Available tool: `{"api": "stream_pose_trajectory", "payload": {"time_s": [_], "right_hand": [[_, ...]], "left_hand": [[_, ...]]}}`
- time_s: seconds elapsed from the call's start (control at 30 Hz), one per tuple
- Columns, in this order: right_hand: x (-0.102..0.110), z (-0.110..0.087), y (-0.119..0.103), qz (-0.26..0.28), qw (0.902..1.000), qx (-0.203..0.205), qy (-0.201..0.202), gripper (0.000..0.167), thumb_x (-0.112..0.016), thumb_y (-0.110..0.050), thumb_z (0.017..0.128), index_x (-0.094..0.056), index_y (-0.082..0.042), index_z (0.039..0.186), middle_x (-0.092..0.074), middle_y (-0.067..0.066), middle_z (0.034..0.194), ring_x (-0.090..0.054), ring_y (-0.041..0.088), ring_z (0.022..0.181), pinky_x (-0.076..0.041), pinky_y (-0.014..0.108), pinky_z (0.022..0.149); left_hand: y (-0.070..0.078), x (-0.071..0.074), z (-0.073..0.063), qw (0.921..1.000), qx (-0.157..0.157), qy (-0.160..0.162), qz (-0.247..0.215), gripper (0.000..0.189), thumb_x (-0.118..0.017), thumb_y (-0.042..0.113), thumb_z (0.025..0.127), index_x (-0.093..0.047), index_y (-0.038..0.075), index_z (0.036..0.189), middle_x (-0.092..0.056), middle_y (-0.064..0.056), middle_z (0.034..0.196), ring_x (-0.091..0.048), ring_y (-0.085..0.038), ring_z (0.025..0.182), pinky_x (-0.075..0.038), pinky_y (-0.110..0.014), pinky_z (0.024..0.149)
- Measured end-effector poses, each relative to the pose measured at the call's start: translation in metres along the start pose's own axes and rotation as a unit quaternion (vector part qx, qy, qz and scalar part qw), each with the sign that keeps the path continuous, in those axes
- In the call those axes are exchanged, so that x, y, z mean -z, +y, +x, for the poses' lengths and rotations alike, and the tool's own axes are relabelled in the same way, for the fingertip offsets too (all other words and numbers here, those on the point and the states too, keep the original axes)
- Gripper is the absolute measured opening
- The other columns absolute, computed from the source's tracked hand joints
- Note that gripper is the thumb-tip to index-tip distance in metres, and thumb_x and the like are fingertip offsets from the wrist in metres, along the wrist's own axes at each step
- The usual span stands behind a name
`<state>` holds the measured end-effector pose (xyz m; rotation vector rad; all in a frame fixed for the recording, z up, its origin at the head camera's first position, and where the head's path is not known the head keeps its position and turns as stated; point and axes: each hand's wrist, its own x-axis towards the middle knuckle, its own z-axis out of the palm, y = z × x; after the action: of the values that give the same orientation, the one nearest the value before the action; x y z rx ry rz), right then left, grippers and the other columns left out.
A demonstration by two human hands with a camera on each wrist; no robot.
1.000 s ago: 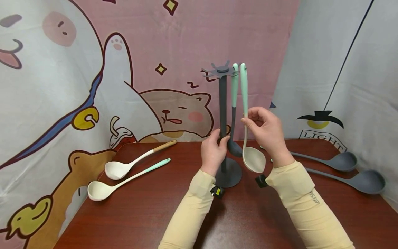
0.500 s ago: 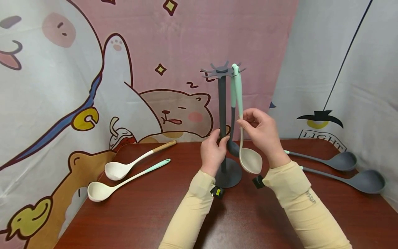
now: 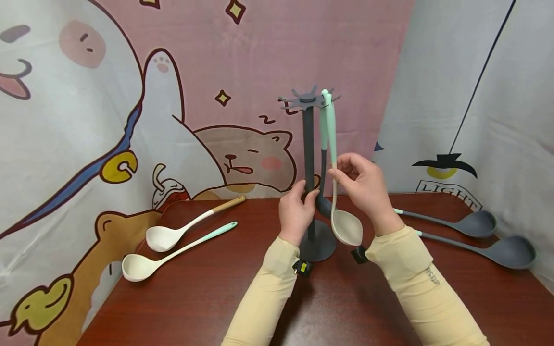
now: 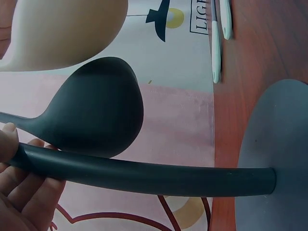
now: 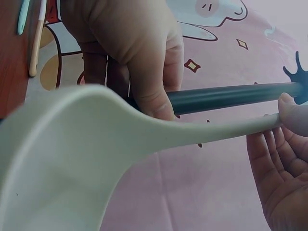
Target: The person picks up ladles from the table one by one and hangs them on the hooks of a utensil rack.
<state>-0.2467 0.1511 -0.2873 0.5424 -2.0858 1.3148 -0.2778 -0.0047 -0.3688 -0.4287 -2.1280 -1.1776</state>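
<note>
A dark grey utensil stand [image 3: 308,144] rises from a round base, with a ring of hooks on top. My left hand [image 3: 296,211] grips its pole [image 4: 154,178] low down. A grey ladle [image 4: 98,108] with a mint handle hangs from the stand, just right of the pole. In front of it is a cream ladle [image 3: 347,227], also mint-handled, bowl downward. My right hand [image 3: 363,185] pinches this cream ladle's stem [image 5: 231,129] just below the mint part. Its handle top is at the hooks; whether the hole sits over one, I cannot tell.
On the table's left lie a white ladle [image 3: 164,238] with a wooden handle and a cream ladle [image 3: 139,267] with a mint handle. Two grey ladles [image 3: 476,224] lie on the right. Printed cloth [image 3: 259,57] hangs behind the brown table [image 3: 195,307].
The cream ladle in my right hand has shifted left and slightly down, its handle top now against the hooks beside the grey ladle's handle. My left hand keeps its grip on the pole.
</note>
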Motion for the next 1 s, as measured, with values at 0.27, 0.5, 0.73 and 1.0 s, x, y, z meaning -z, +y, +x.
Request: {"api": "stream_pose_trajectory", "payload": {"time_s": [0.27, 0.5, 0.73, 1.0], "right_hand": [[-0.0013, -0.0011, -0.0002, 0.013, 0.9999, -0.001, -0.002, 0.014, -0.073, -0.007, 0.09, -0.065, 0.002, 0.097, -0.062, 0.011, 0.083, -0.059, 0.01, 0.073, -0.049, 0.016, 0.07], [-0.0006, -0.0002, 0.0035, 0.004, 0.9999, -0.002, -0.012, 0.014, -0.072, -0.008, 0.091, -0.066, 0.001, 0.1, -0.062, 0.008, 0.086, -0.057, 0.013, 0.073, -0.046, 0.02, 0.067], [0.0012, -0.001, 0.006, -0.003, 0.9998, -0.009, -0.015, 0.016, -0.071, -0.01, 0.093, -0.066, 0.001, 0.103, -0.063, 0.009, 0.09, -0.059, 0.012, 0.08, -0.048, 0.019, 0.075], [0.0055, -0.0048, 0.0077, -0.01, 0.9997, -0.012, -0.017, 0.022, -0.069, -0.012, 0.094, -0.067, -0.001, 0.113, -0.066, 0.011, 0.102, -0.059, 0.012, 0.091, -0.046, 0.028, 0.086]], "left_hand": [[-0.0003, -0.0003, 0.0002, 1.0, 0.0, 0.004, -0.001, 0.017, -0.074, 0.022, 0.091, -0.068, 0.012, 0.103, -0.068, 0.0, 0.078, -0.049, -0.01, 0.049, -0.043, -0.025, 0.051], [-0.0004, -0.0011, -0.0001, 0.9999, -0.009, 0.009, 0.001, 0.016, -0.074, 0.023, 0.091, -0.069, 0.013, 0.102, -0.07, 0.001, 0.079, -0.055, -0.009, 0.055, -0.045, -0.025, 0.054], [-0.0006, -0.0013, -0.0001, 0.9999, -0.012, 0.009, -0.001, 0.016, -0.074, 0.023, 0.091, -0.069, 0.012, 0.102, -0.07, 0.0, 0.08, -0.056, -0.01, 0.056, -0.045, -0.025, 0.054], [-0.0002, 0.0002, 0.0, 0.9999, -0.014, 0.006, -0.003, 0.016, -0.073, 0.022, 0.092, -0.068, 0.011, 0.101, -0.069, 0.0, 0.079, -0.056, -0.01, 0.055, -0.046, -0.025, 0.054]]}}
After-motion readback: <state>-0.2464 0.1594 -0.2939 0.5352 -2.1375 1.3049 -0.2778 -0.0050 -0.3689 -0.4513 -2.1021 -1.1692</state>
